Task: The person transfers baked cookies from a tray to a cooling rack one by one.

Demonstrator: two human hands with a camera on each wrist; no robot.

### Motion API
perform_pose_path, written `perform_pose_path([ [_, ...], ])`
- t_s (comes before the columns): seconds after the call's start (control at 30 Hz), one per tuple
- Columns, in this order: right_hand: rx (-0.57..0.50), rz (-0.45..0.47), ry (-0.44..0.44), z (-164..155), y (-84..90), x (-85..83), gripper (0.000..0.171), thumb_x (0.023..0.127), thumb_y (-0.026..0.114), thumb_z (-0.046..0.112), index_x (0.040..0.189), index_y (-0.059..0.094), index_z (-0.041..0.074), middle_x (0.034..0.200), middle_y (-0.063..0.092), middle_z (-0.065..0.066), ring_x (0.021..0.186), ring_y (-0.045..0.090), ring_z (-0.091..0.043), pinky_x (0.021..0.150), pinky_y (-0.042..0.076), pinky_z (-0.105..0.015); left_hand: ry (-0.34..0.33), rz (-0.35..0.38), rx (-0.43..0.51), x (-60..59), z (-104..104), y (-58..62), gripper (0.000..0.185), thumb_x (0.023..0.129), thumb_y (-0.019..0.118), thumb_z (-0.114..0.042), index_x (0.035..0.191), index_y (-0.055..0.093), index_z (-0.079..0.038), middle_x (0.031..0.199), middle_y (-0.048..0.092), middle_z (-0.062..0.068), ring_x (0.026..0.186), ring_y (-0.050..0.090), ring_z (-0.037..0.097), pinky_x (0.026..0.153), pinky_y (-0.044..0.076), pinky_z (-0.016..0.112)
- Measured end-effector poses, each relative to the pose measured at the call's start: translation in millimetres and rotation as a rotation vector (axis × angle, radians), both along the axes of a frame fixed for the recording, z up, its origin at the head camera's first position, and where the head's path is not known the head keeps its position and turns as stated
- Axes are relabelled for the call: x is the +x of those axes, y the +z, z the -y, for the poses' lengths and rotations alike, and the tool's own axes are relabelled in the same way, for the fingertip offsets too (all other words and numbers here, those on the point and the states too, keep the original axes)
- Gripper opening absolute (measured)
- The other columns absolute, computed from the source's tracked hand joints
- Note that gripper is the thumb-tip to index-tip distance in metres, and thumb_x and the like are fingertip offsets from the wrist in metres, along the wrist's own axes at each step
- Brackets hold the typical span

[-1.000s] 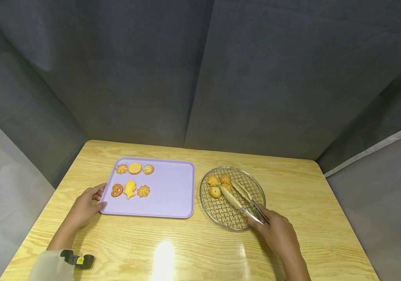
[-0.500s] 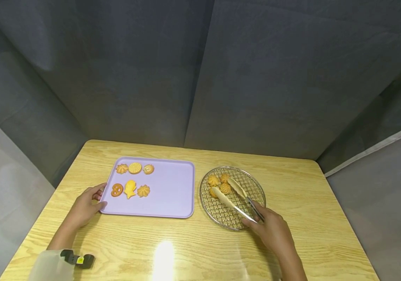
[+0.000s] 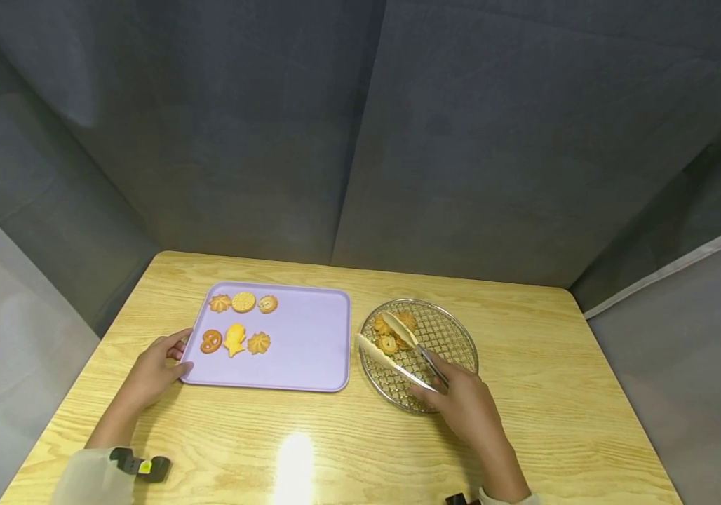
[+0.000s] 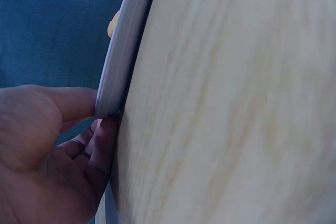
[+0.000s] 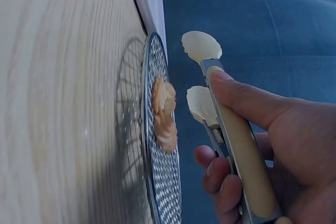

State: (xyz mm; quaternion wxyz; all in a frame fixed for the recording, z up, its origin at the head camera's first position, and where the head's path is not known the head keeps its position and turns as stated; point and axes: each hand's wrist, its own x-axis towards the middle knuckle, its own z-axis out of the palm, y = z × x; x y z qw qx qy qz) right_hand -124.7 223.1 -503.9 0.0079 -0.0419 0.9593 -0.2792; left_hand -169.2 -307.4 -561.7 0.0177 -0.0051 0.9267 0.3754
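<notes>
My left hand holds the left edge of a lavender tray; in the left wrist view the thumb and fingers pinch its corner. On the tray lie two rows of cookies, among them a pretzel and a yellow fish-shaped one. In my right hand are metal tongs with cream tips, their arms spread apart. They hang over the round wire rack, beside several piped cookies. In the right wrist view the tongs hold nothing and sit away from the cookies.
The wooden table carries the tray on the left and the rack close to its right. Dark grey fabric panels stand behind the table, with lighter ones at the sides.
The right hand has moved left with the tongs, so their tips now reach the rack's left rim, opened wider. Cookies on the rack have shifted slightly. The left hand stays on the tray.
</notes>
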Motion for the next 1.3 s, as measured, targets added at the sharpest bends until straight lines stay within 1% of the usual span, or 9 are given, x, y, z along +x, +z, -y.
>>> perform_pose_path([
  [0.07,0.0,-0.006,0.013,5,0.1,-2.4,0.08,0.084,0.079,0.052,0.152,0.053,0.018,0.085,0.062,0.004,0.079,0.055,-0.015,0.076,0.049,-0.041,-0.001,-0.002,-0.002,-0.3,0,-0.9,0.064,0.091,0.07,0.005,0.149,0.044,0.01,0.117,0.055,0.02,0.104,0.054,0.032,0.075,0.045,0.026],
  [0.13,-0.01,-0.007,0.025,10,0.6,-4.4,0.079,0.085,0.081,0.047,0.152,0.053,0.018,0.08,0.057,0.006,0.073,0.05,-0.014,0.07,0.044,-0.036,0.0,-0.004,-0.004,-0.3,0,-1.6,0.064,0.091,0.069,0.005,0.15,0.044,0.009,0.117,0.055,0.02,0.104,0.054,0.032,0.076,0.045,0.026],
  [0.33,-0.017,-0.041,0.052,23,0.7,-11.7,0.079,0.082,0.084,0.042,0.151,0.054,0.017,0.081,0.058,0.007,0.07,0.05,-0.012,0.069,0.045,-0.034,0.003,-0.006,-0.004,-1.8,0,-2.6,0.063,0.092,0.067,0.005,0.15,0.044,0.009,0.117,0.054,0.018,0.105,0.053,0.031,0.077,0.044,0.025],
  [0.47,-0.017,-0.056,0.065,34,1.1,-18.6,0.078,0.081,0.086,0.042,0.15,0.056,0.019,0.084,0.061,0.004,0.071,0.052,-0.013,0.068,0.046,-0.035,-0.001,-0.014,-0.004,-2.0,0,-2.9,0.063,0.091,0.068,0.005,0.149,0.044,0.01,0.116,0.054,0.019,0.103,0.053,0.031,0.076,0.044,0.024],
  [0.6,-0.018,-0.069,0.078,45,2.2,-24.7,0.077,0.081,0.087,0.04,0.149,0.057,0.017,0.093,0.068,0.0,0.079,0.058,-0.015,0.072,0.05,-0.038,-0.004,-0.022,0.002,-1.5,0,-2.6,0.063,0.091,0.068,0.006,0.149,0.044,0.01,0.115,0.054,0.019,0.102,0.053,0.03,0.075,0.043,0.023],
  [0.83,0.009,-0.09,0.113,61,3.1,-36.0,0.075,0.083,0.086,0.042,0.148,0.058,0.018,0.089,0.066,0.001,0.075,0.058,-0.015,0.07,0.05,-0.039,0.005,-0.008,-0.002,-0.6,-1,-1.4,0.064,0.091,0.068,0.006,0.15,0.044,0.009,0.116,0.054,0.019,0.104,0.053,0.03,0.076,0.044,0.025],
  [1.03,0.007,-0.112,0.151,73,2.7,-44.4,0.075,0.082,0.086,0.042,0.148,0.059,0.018,0.092,0.069,-0.001,0.078,0.059,-0.015,0.071,0.05,-0.039,-0.001,-0.002,0.005,-0.7,0,-0.5,0.064,0.091,0.069,0.006,0.15,0.043,0.01,0.117,0.054,0.021,0.104,0.053,0.033,0.075,0.044,0.025],
  [1.17,0.018,-0.102,0.161,81,-0.1,-51.9,0.078,0.082,0.085,0.045,0.148,0.058,0.017,0.098,0.072,-0.003,0.081,0.062,-0.015,0.073,0.052,-0.039,-0.002,-0.003,0.008,0.0,0,-0.2,0.064,0.091,0.069,0.006,0.15,0.043,0.01,0.116,0.054,0.02,0.105,0.053,0.033,0.075,0.045,0.025],
  [1.3,0.032,-0.075,0.167,88,-3.0,-59.5,0.079,0.082,0.085,0.048,0.149,0.057,0.016,0.095,0.072,-0.004,0.079,0.061,-0.017,0.074,0.052,-0.041,0.0,-0.006,0.002,-0.4,-1,-0.8,0.064,0.091,0.069,0.006,0.15,0.043,0.01,0.116,0.054,0.019,0.104,0.053,0.032,0.076,0.045,0.025],
])
